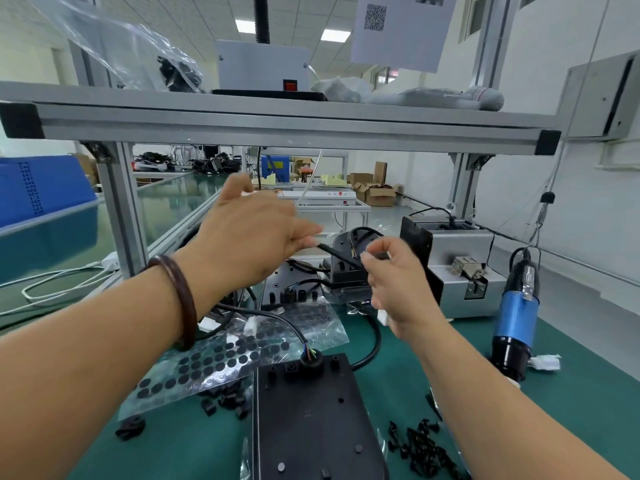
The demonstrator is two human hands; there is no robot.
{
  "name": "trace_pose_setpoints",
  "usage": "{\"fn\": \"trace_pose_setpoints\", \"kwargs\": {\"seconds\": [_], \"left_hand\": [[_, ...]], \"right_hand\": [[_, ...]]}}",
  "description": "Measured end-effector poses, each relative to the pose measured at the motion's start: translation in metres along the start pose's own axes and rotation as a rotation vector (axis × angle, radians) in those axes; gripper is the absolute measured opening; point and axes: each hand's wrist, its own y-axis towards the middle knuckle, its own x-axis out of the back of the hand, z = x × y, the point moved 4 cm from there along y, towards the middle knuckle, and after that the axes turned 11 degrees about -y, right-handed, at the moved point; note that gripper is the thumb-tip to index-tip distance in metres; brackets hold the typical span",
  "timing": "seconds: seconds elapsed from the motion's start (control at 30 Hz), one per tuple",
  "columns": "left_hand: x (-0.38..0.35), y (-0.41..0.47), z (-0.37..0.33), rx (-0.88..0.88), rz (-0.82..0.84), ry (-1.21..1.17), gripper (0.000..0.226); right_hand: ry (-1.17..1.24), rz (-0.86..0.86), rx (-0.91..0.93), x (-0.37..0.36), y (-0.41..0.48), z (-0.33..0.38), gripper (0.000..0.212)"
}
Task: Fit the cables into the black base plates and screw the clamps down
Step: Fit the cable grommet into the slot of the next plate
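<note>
While the left hand (249, 237) seems, through blur, to pinch one end of a black cable (337, 252), the right hand (394, 285) pinches it farther along.

Two hands are counted, left hand (249, 237) and right hand (394, 282), with one cable (337, 252) pinched between them. Three black base plates are tallied: near plate (311, 420) between the forearms, flat plate (277, 282) under the left hand, upright plate (343, 271) behind the fingertips. One blue screwdriver (516, 320) and one grey feeder (464, 237) are noted right of the right hand. One pad sheet (221, 355) is spotted under the left forearm.
</note>
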Motion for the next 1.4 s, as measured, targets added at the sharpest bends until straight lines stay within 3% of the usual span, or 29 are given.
{"fn": "trace_pose_setpoints", "kwargs": {"seconds": [0.13, 0.2, 0.3, 0.4, 0.47, 0.67, 0.87, 0.97, 1.13, 1.3, 1.37, 1.4], "left_hand": [[-0.010, -0.039, -0.016, -0.145, -0.053, -0.145, 0.037], [-0.028, -0.059, -0.023, -0.180, 0.132, -0.219, 0.037], [-0.060, -0.074, -0.019, -0.070, 0.427, -0.387, 0.054], [-0.065, -0.067, -0.017, -0.022, 0.482, -0.574, 0.031], [-0.062, -0.062, -0.017, -0.025, 0.479, -0.607, 0.023], [-0.042, -0.050, -0.021, -0.070, 0.418, -0.577, 0.017], [-0.039, -0.039, -0.042, -0.266, 0.414, -0.316, 0.025], [-0.044, -0.037, -0.046, -0.303, 0.409, -0.190, 0.017], [-0.051, -0.053, -0.030, -0.072, 0.472, -0.505, 0.020], [-0.064, -0.076, -0.022, 0.183, 0.433, -0.871, 0.016], [-0.069, -0.082, -0.022, 0.227, 0.433, -0.918, 0.014], [-0.072, -0.084, -0.022, 0.243, 0.433, -0.942, 0.012]], "right_hand": [[0.008, 0.047, -0.162, -0.013, -0.005, -0.023, 0.017], [0.033, 0.099, -0.127, -0.020, -0.008, -0.023, 0.022], [-0.036, 0.308, -0.020, -0.027, -0.020, -0.018, 0.031], [-0.262, 0.595, 0.057, -0.033, -0.040, -0.014, 0.020], [-0.344, 0.646, 0.069, -0.036, -0.049, -0.014, 0.013], [-0.327, 0.631, 0.083, -0.036, -0.051, -0.016, 0.024], [-0.339, 0.659, 0.058, -0.039, -0.050, -0.017, 0.022], [-0.353, 0.647, 0.058, -0.039, -0.049, -0.018, 0.020], [-0.354, 0.694, 0.023, -0.034, -0.046, -0.017, 0.009], [-0.163, 0.493, -0.104, -0.041, -0.033, -0.017, 0.030], [-0.330, 0.405, -0.125, -0.049, -0.028, -0.023, 0.036], [-0.576, 0.362, -0.077, -0.052, -0.025, -0.028, 0.034]]}}
